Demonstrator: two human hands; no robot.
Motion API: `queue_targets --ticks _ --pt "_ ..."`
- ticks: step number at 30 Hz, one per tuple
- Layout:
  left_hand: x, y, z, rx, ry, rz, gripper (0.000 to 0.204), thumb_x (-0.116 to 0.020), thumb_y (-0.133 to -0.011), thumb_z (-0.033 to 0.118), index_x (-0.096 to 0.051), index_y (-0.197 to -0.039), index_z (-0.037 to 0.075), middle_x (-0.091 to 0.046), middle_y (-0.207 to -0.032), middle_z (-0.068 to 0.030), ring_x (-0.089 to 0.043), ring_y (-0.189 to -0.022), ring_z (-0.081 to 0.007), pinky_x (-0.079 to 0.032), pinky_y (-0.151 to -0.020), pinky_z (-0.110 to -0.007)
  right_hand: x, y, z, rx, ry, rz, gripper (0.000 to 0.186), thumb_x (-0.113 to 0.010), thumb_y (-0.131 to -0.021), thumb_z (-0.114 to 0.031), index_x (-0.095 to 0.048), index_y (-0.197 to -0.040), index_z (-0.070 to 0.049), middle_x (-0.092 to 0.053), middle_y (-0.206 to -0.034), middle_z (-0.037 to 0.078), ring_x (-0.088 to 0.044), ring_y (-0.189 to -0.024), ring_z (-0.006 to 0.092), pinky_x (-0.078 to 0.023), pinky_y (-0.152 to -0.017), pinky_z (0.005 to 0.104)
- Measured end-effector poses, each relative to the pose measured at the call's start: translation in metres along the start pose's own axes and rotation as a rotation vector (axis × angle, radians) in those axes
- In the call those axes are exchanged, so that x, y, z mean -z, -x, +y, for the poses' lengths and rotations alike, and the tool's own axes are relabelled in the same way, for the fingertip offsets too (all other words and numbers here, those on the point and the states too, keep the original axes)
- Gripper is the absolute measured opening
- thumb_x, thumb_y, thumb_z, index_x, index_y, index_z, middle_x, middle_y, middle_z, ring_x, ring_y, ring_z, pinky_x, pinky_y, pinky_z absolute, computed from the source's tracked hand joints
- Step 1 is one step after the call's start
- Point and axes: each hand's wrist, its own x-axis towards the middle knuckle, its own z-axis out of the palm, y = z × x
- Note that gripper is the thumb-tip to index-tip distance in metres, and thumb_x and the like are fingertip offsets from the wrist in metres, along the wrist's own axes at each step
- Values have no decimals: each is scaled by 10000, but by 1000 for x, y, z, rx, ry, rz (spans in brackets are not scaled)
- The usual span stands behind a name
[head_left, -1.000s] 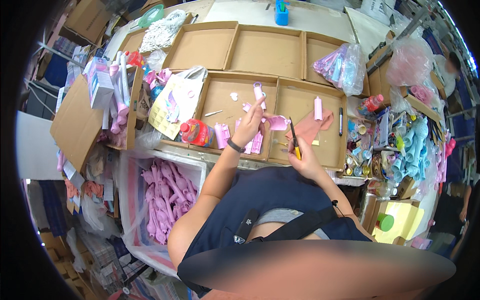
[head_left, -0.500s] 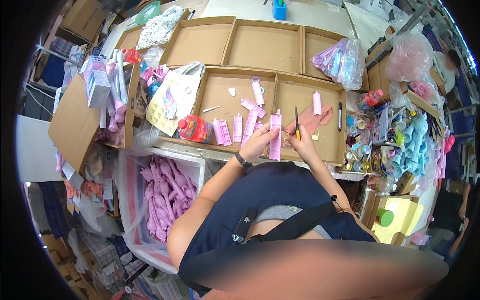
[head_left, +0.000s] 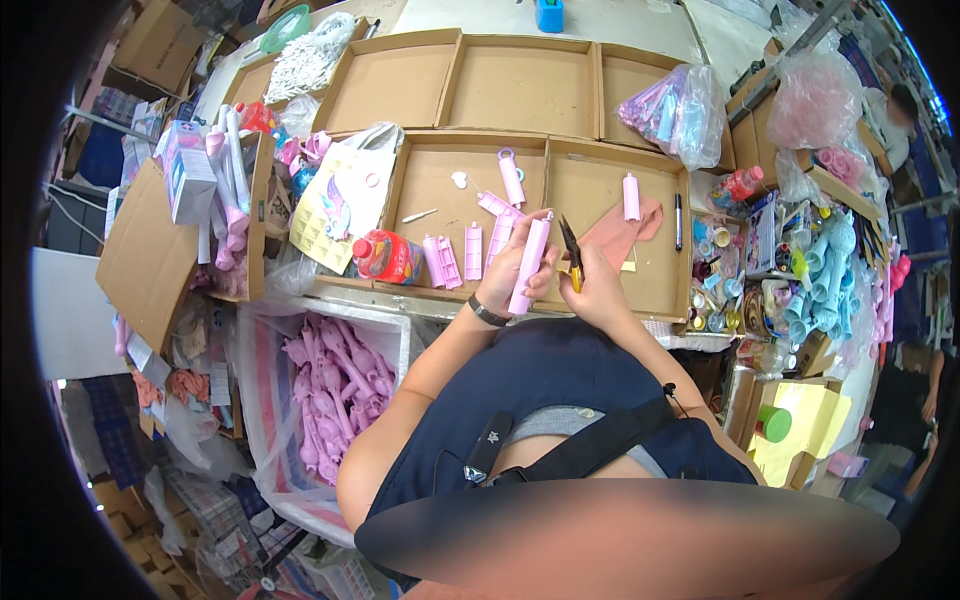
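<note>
A long pink plastic casing (head_left: pixel 530 265) leans in the grip of my left hand (head_left: pixel 500 285), its smooth rounded side facing up. My right hand (head_left: pixel 598 292) is closed around a pair of pliers (head_left: pixel 573 258) with dark jaws and yellow-and-black handles. The jaws point up and away, just right of the casing and apart from it. Beyond my left hand lie several more pink casings (head_left: pixel 473 252), some showing their ribbed hollow insides. Another pink piece, with a ring at its end (head_left: pixel 511 178), lies farther off. One pink tube (head_left: pixel 631 197) stands by an orange-pink cloth (head_left: pixel 630 235).
Shallow cardboard trays (head_left: pixel 548 190) cover the table. A red bottle (head_left: pixel 388 257) lies at their left edge, a marker (head_left: pixel 679 222) at the right. Bagged parts (head_left: pixel 680 115) sit at the back right. Left of my body stands a lined bin of pink parts (head_left: pixel 330 390).
My left hand has turned the pink casing from its ribbed hollow side to its smooth side and tilted it. The pliers in my right hand have shifted left, nearer the casing's top.
</note>
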Motion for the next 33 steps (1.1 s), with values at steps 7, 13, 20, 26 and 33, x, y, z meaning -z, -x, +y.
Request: queue_targets --ticks 7,13,20,26,33 --pt "4 -2 -3 186 273 -190 90 -338 -942 172 -408 -979 129 -438 -778 -66 -414 -488 -80 -335 -331 -151 3 -7 -8 62 224 25 271 -611 -678 -82 -456 -889 -13 -517 -837 168 -540 -790 352 -441 -644 413" --pt "9 -2 -8 268 226 -68 315 -340 -950 269 -439 -990 -28 -458 -734 -59 -453 -512 -92 -401 -409 -199 -4 -3 9 94 220 91 240 -600 -700 -93 -453 -868 -5 -523 -779 168 -551 -744 348 -448 -635 395" --pt "9 1 -16 -1058 -1624 165 562 -680 -730 126 -404 -1220 105 -427 -1202 -164 -417 -1141 -329 -335 -960 -411 -11 -5 43 -351 -407 -53 185 -569 -731 -78 -469 -875 -19 -517 -692 103 -532 -624 235 -435 -597 345" --pt "-2 -9 15 -1434 -1779 84 641 -735 -675 175 -414 -1229 131 -373 -1285 -152 -378 -1184 -353 -296 -983 -473 -11 4 21 -182 -242 -293 184 -566 -735 -75 -476 -885 -18 -474 -705 72 -494 -652 173 -416 -609 304" --pt "-6 -29 52 -1546 -1384 540 476 -636 -760 84 -450 -1197 47 -418 -1223 -180 -382 -1164 -341 -281 -997 -425 23 12 -28 -55 -300 -572 161 -551 -752 -75 -466 -878 -23 -453 -770 65 -462 -705 148 -392 -649 274"
